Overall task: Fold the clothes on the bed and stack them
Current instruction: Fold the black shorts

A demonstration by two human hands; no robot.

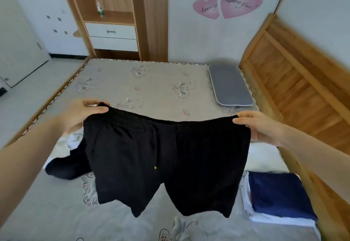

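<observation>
Shorts (166, 157), black, held up by the waistband, spread wide above the bed (151, 85), legs hanging free. Left hand (83, 114) pinching one waistband corner between thumb and curled fingers; right hand (259, 127) gripping the opposite corner the same way. Below and behind the left fingers, dark and white unfolded clothes (66, 163) heaped on the mattress. Below the right fingers, folded stack (276, 197) with navy on top, white beneath. Beyond the right fingers, grey pillow (230, 85)
</observation>
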